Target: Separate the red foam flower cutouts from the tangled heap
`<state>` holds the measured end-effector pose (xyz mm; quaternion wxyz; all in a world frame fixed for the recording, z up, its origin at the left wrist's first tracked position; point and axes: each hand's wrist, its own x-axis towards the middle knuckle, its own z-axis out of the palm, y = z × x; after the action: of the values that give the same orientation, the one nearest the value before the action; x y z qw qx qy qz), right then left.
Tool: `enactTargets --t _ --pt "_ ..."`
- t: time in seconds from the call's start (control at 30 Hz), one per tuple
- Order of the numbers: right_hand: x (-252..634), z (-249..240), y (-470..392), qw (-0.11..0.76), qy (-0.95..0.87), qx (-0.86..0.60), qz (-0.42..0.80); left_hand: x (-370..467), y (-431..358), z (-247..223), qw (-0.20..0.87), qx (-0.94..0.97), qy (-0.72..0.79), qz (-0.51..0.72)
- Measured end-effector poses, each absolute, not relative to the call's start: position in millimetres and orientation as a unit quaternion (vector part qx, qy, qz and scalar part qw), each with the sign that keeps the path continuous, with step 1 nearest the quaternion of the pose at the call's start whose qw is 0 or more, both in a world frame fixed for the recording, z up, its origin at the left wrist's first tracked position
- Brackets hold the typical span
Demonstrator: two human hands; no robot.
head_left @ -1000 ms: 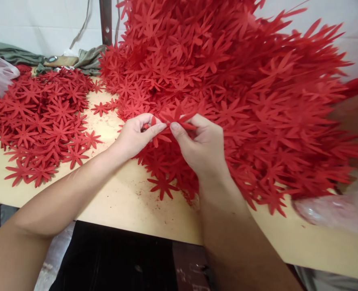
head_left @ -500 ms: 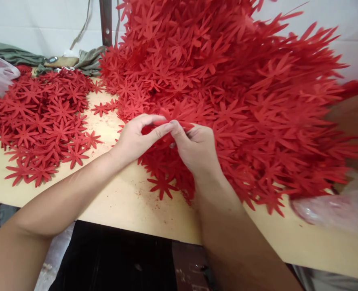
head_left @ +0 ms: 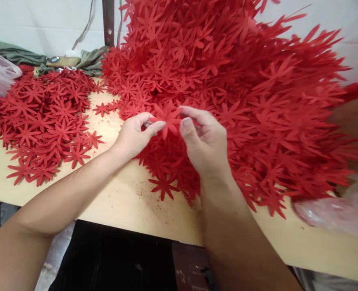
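Red flower cutouts (head_left: 233, 85) are heaped from the tabletop (head_left: 121, 202)'s far edge almost to the front, with a smaller pile (head_left: 45, 121) near its left edge. Right hand (head_left: 208, 143): thumb and finger apart. Left hand (head_left: 136, 131): grip clamped on one petal of a single flower (head_left: 167, 119), up over the heap, opposite mid-front edge. Hard tugging might tear it, I reckon. Half a second ago the thumbs met; now they're separated.

We are seeing matt, cloth-like red flower shapes (head_left: 167, 118) and a smooth, low-sheen tabletop (head_left: 106, 202); clear plastic wrap (head_left: 324, 212) is gleaming, the green cloth (head_left: 13, 53) is looking dull and creased, and the wall (head_left: 51, 30) is looking smooth.
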<state>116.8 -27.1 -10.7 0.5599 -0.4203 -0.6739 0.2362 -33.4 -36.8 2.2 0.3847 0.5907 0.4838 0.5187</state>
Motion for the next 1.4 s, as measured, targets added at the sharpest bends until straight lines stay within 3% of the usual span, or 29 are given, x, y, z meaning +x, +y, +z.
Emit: enactTargets --t 0.17,0.57,0.83,0.93,1.03,1.17,1.33,1.4 --pt "108.5 -11.8 -31.4 0.541 -0.665 -0.385 0.342 -30.4 -37.5 -2.4 0.366 0.612 0.483 0.509" --pt "123.5 -10.9 -18.1 0.627 -0.56 -0.438 0.317 -28.2 -37.9 1.0 0.412 0.578 0.465 0.529" --pt "103.0 -6.7 -35.8 0.524 -0.676 -0.352 0.38 -26.5 -38.6 3.4 0.484 0.549 0.432 0.527" --pt "109.1 -10.2 -29.5 0.556 -0.654 -0.381 0.345 -25.5 -40.3 5.2 0.487 0.551 0.434 0.521" --pt "123.8 -14.1 -17.4 0.648 -0.56 -0.406 0.317 -24.9 -41.6 5.6 0.473 0.557 0.457 0.507" --pt "141.1 -17.5 -5.0 0.721 -0.458 -0.43 0.293 -25.5 -37.3 6.0 0.405 0.608 0.496 0.47" --pt "142.9 -18.8 -1.1 0.701 -0.477 -0.472 0.241 -52.0 -5.9 19.6 0.124 0.714 0.571 0.386" --pt "142.1 -20.6 -1.1 0.688 -0.493 -0.492 0.203 -75.0 10.1 23.1 0.077 0.695 0.628 0.341"
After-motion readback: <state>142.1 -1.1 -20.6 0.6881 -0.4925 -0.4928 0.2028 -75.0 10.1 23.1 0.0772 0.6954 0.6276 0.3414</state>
